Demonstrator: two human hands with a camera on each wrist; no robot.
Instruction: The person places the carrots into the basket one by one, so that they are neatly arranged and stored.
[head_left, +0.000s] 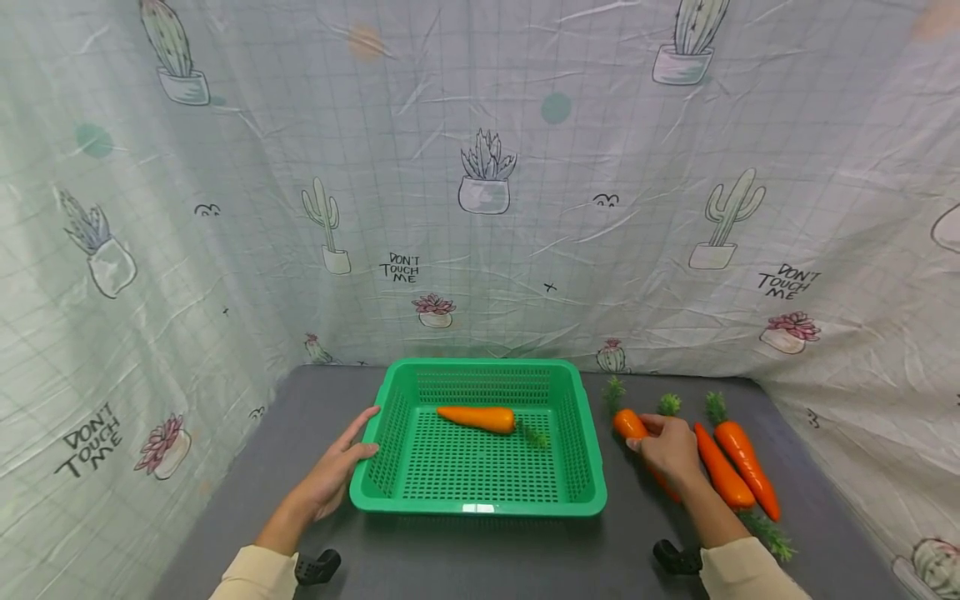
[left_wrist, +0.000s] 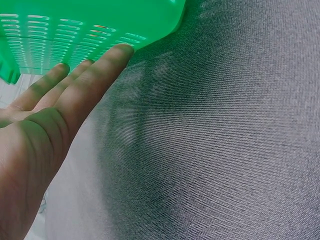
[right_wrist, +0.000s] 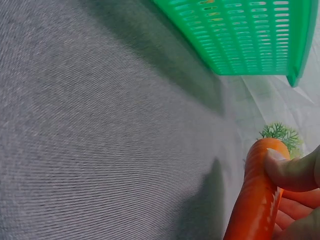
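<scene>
A green plastic basket (head_left: 480, 507) with slotted walls sits on the dark table, and one orange carrot (head_left: 476, 418) with a green leafy top lies inside it. My left hand (head_left: 335, 468) touches the basket's left side with its fingers extended; in the left wrist view the fingertips (left_wrist: 122, 51) meet the slotted wall. Right of the basket, my right hand (head_left: 670, 450) pinches another carrot (right_wrist: 257, 195) near its leafy end, thumb on top. A leafy top (head_left: 670, 405) shows just beyond that hand, and what it belongs to is mostly hidden.
Two more carrots lie side by side to the right of my right hand: a nearer one (head_left: 725, 471) with leaves toward me, and an outer one (head_left: 748, 467) with leaves pointing away. A hanging cloth (head_left: 487, 275) printed with cacti surrounds the table (head_left: 480, 558) at back and sides.
</scene>
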